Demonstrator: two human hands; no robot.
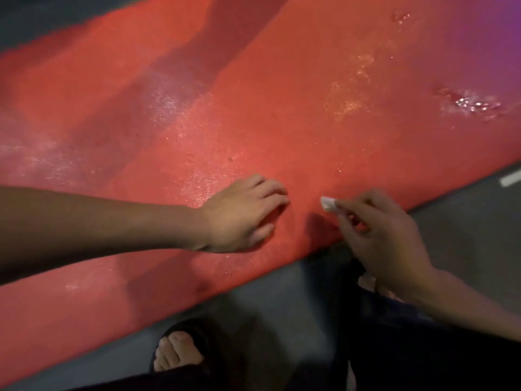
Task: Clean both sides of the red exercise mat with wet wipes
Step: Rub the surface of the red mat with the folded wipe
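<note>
Much of this view is soft and dim, and both of your forearms run out of the picture, the left off the left edge and the right off the lower right corner. The red exercise mat (pixel 253 114) fills most of the scene, lying flat on a grey floor (pixel 465 230) and slanting from lower left to upper right; its ends are cut off at both sides. Wet, glistening patches show on its surface, with a scuffed or torn-looking spot (pixel 473 104) near the right, too blurred to be sure which.

Your left hand (pixel 239 215) rests palm down on the mat near its front edge, fingers loosely spread and bent so the tips touch the red surface; it holds nothing. Just beside it, your right hand (pixel 380 238) hovers over the mat's edge, its grip pinching a small white scrap (pixel 328 204) between thumb and forefinger, with the other fingers curled loosely below. The scrap is probably a wet wipe, though only a corner pokes out past the fingertips.

Below the mat, your dark trouser legs (pixel 408 348) hide part of the floor. A bare-toed foot in a dark sandal (pixel 180 351) shows at the bottom, partly covered by the dark cloth.
</note>
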